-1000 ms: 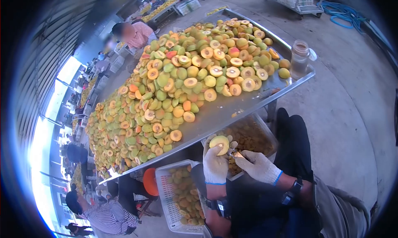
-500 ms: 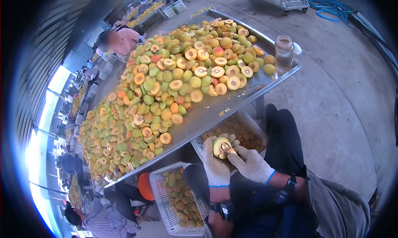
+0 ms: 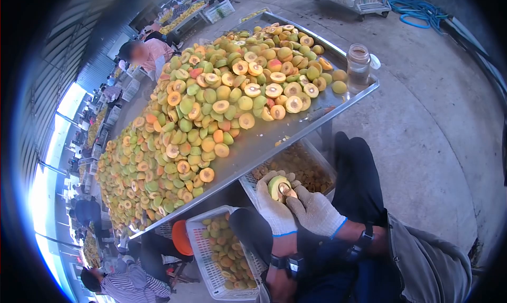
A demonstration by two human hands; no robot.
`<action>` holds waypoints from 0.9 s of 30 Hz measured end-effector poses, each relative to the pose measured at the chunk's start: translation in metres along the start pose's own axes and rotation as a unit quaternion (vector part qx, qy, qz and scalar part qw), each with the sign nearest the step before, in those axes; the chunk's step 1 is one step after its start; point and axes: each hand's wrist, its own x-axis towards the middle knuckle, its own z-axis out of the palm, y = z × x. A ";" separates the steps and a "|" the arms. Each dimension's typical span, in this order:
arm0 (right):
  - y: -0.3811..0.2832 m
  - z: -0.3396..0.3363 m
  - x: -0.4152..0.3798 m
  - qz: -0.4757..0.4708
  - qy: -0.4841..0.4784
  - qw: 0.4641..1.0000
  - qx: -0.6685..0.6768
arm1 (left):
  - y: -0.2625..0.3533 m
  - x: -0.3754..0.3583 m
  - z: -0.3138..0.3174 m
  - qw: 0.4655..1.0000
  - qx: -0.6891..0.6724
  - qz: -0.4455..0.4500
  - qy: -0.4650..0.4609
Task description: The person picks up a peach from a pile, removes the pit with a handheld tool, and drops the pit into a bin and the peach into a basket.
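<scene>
In my gloved left hand (image 3: 275, 205) rests a cut peach half (image 3: 277, 187), green-skinned with pale yellow flesh, its cut face turned up and to the right. My gloved right hand (image 3: 317, 210) is closed at the fruit's right side, thumb and fingers pinching a small looped pitting tool (image 3: 285, 189) set against the middle of the cut face. The tool's handle is hidden in the fingers. Both hands are above my lap, in front of a crate of brown pits (image 3: 303, 171) under the table edge.
A metal table (image 3: 248, 157) carries a big heap of peach halves (image 3: 195, 107). A clear jar (image 3: 358, 68) stands at its right corner. Below, a white crate (image 3: 198, 245) holds more halves beside an orange bucket (image 3: 181, 238). Other people (image 3: 129, 282) sit at the left.
The view has shifted slightly. My right fingers have turned a little at the peach half, and the tool's loop sits lower against the cut face. The left hand keeps its hold.
</scene>
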 end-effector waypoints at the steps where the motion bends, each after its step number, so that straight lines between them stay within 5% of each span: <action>1: 0.000 0.001 0.000 -0.002 0.003 1.000 -0.012 | 0.000 0.000 0.001 1.000 -0.001 -0.001 0.000; 18: -0.004 -0.003 0.003 -0.012 -0.027 1.000 -0.008 | 0.011 -0.007 0.008 0.978 0.153 0.133 -0.041; 22: -0.009 -0.007 0.000 -0.017 -0.026 0.999 -0.006 | 0.012 -0.008 0.010 0.995 0.074 0.071 -0.017; 27: -0.001 -0.004 0.000 -0.021 -0.038 0.999 -0.005 | 0.018 -0.008 0.008 0.985 0.149 0.087 -0.027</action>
